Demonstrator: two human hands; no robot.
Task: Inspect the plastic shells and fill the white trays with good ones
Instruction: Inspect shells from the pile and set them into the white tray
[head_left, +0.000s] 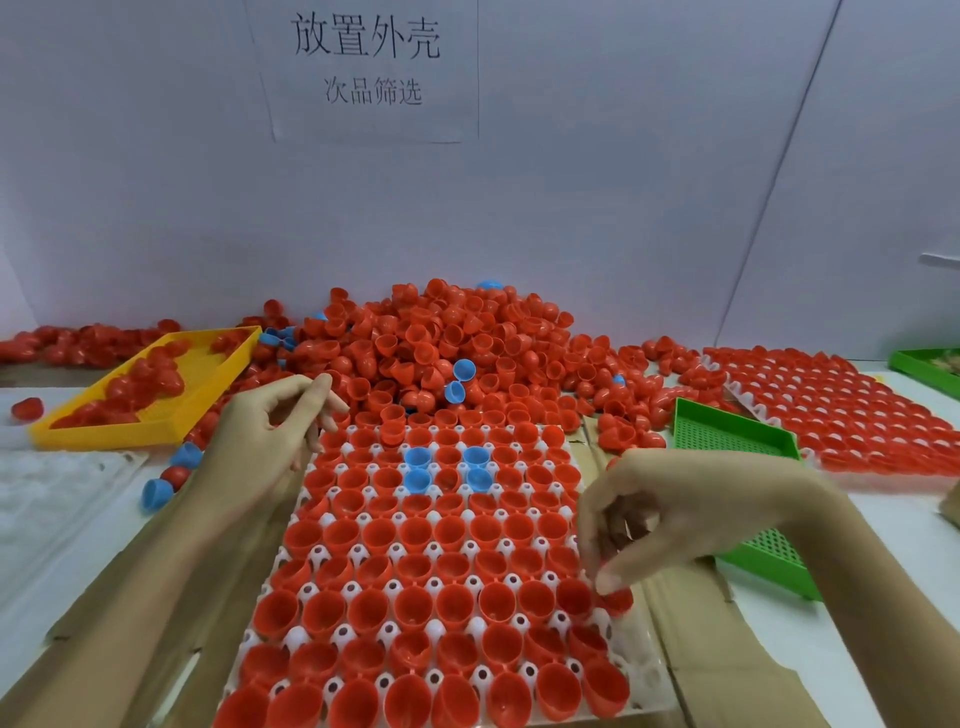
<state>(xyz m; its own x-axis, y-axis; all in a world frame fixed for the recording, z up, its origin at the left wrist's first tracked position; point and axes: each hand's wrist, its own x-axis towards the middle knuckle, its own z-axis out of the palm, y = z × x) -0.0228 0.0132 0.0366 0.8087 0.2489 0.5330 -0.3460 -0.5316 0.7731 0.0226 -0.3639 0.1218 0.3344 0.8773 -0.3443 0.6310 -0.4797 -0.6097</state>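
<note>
A white tray (647, 670) lies in front of me, almost full of red shells sitting open side up, with a few blue shells (421, 467) near its far end. Behind it rises a big pile of loose red shells (457, 343). My right hand (675, 514) hovers over the tray's right edge, fingers curled down, its thumb and fingertips pinching a red shell (618, 600) at a cell there. My left hand (275, 431) is raised at the tray's far left corner, next to the pile, fingers relaxed and holding nothing.
A yellow tray (156, 410) with red shells stands at the left, and an empty white tray (52, 493) lies in front of it. A green perforated tray (732, 431) and a filled shell tray (841, 415) are at the right. Cardboard (691, 623) lies under the work tray.
</note>
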